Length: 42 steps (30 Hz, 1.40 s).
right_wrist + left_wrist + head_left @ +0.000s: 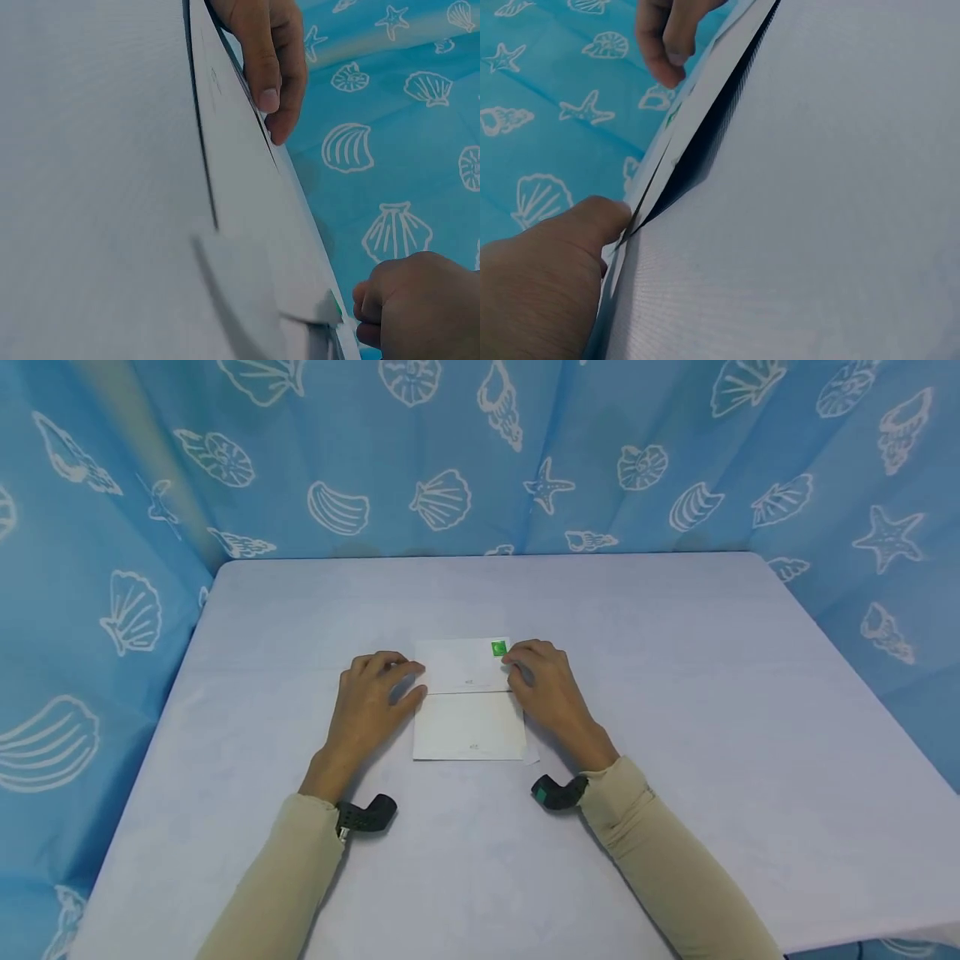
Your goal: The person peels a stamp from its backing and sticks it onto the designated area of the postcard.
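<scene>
A white envelope (457, 664) with a green stamp (499, 648) in its upper right corner lies at the table's middle. Directly below it, a cream paper piece (468, 727) meets its near edge along a thin dark line. My left hand (375, 693) holds the left edges by that line, thumb toward me and fingers bent; in the left wrist view, its thumb (607, 217) lies over the corner. At the right edge beneath the stamp, my right hand (551, 685) pinches the envelope with bent fingers. A dark gap shows under the raised near edge in the left wrist view.
A white cloth covers the table (480, 860). Blue curtains (480, 460) printed with white shells and starfish hang behind it and along both sides. A small white paper corner (532, 754) pokes out at the cream piece's lower right. Black wrist devices (367, 814) sit by both beige sleeves.
</scene>
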Motion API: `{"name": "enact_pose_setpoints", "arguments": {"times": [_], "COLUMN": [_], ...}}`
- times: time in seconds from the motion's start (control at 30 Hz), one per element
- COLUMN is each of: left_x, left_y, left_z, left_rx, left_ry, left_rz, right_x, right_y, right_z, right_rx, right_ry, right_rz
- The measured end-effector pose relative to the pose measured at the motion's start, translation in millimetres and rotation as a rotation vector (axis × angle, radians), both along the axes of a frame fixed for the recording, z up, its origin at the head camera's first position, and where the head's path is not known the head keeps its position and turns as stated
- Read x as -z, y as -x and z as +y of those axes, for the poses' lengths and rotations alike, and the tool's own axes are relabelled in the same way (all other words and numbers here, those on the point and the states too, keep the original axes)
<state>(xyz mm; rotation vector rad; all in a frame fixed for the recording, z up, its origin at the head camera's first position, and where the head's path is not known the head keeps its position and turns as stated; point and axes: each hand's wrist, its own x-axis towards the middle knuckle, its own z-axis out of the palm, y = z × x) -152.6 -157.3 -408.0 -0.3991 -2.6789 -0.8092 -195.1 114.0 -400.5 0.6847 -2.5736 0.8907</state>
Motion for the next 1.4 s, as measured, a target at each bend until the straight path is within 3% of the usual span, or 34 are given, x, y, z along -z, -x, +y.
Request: {"name": "enact_pose_setpoints", "arguments": {"times": [0.23, 0.47, 0.63, 0.93, 1.4], "left_x": [1.9, 2.8, 4.0, 1.7, -2.7], "left_y": [0.2, 0.6, -1.5, -5.3, -18.1], "left_z": [-1.0, 0.1, -2.9, -4.7, -2.3], "left_rx": [0.016, 0.005, 0.012, 0.021, 0.020], "left_ry": [-0.030, -0.082, -0.140, -0.205, -0.277], "left_rz": [0.026, 0.017, 0.019, -0.023, -0.097], "right_x": [-0.7, -1.3, 0.6, 2.8, 7.5], "right_y": [-13.1, -22.8, -27.7, -35.4, -50.5], "right_z": [14, 24, 35, 53, 75], "right_rx": [-0.007, -0.035, -0.050, -0.032, -0.003], "right_ry": [0.008, -0.053, -0.062, -0.048, -0.035], "right_rz": [0.005, 0.001, -0.048, -0.181, -0.174]}}
